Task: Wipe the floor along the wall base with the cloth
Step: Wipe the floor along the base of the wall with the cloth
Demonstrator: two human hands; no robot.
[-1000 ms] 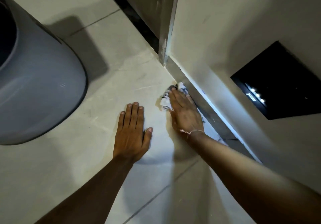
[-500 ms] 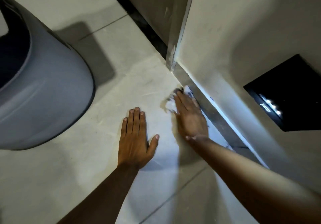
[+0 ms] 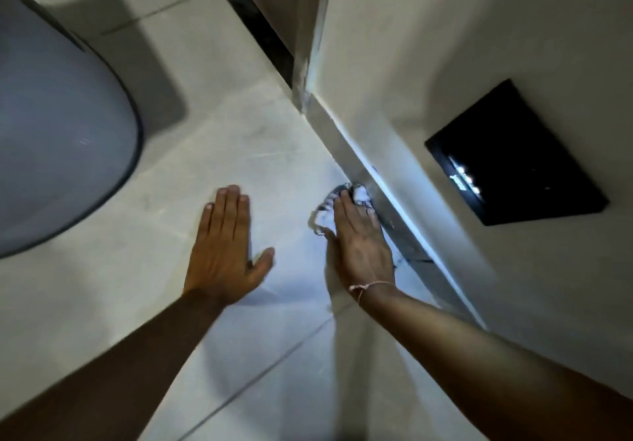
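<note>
As the right grip (image 3: 359,245) presses flat-fingered on the cloth (image 3: 323,213) under its fingertips, against the skirting (image 3: 342,142), wiping appears in hand; next, slide along the base. Left grip (image 3: 222,245) lies spread on the floor (image 3: 239,132).

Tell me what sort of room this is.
Probably a bathroom: a rounded pale fixture like a toilet, a tiled floor with grout lines, and a black wall panel.

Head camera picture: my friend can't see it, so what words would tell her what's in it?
A person's right hand presses a white cloth onto the pale tiled floor by the wall base. Their left hand lies flat on the floor beside it, with a big grey rounded object further left.
</note>
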